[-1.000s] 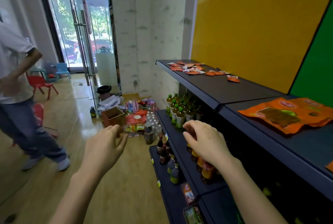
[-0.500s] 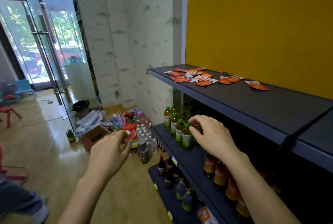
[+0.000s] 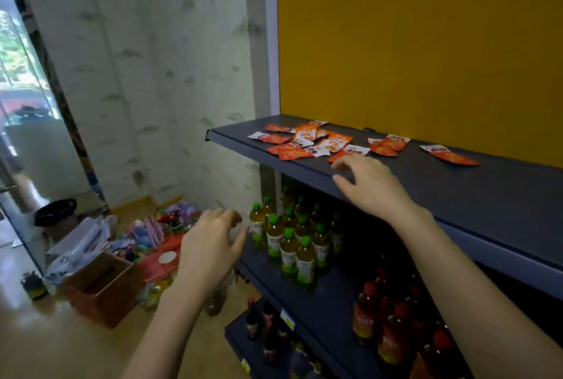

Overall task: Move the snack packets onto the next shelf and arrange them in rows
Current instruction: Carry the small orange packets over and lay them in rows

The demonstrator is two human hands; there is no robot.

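Observation:
Several small orange and white snack packets (image 3: 307, 142) lie scattered in a loose heap on the dark top shelf (image 3: 475, 189), with two more groups (image 3: 388, 144) and a single packet (image 3: 447, 154) further right. My right hand (image 3: 368, 185) hovers over the shelf's front edge, fingers spread and loosely bent, its fingertips just short of the nearest packet (image 3: 347, 153). It holds nothing. My left hand (image 3: 213, 244) hangs lower, in front of the shelving, open and empty.
Green-capped bottles (image 3: 289, 241) stand on the shelf below, red-capped bottles (image 3: 393, 324) to their right, dark bottles (image 3: 262, 327) on the lowest shelf. On the floor at left sit a cardboard box (image 3: 100, 287), mixed goods, and a black bin (image 3: 54, 211). A yellow panel backs the shelf.
My view has swung right and closer to the top shelf. My right hand rose from the bottle shelf to the top shelf's edge near the packets. My left hand rose slightly.

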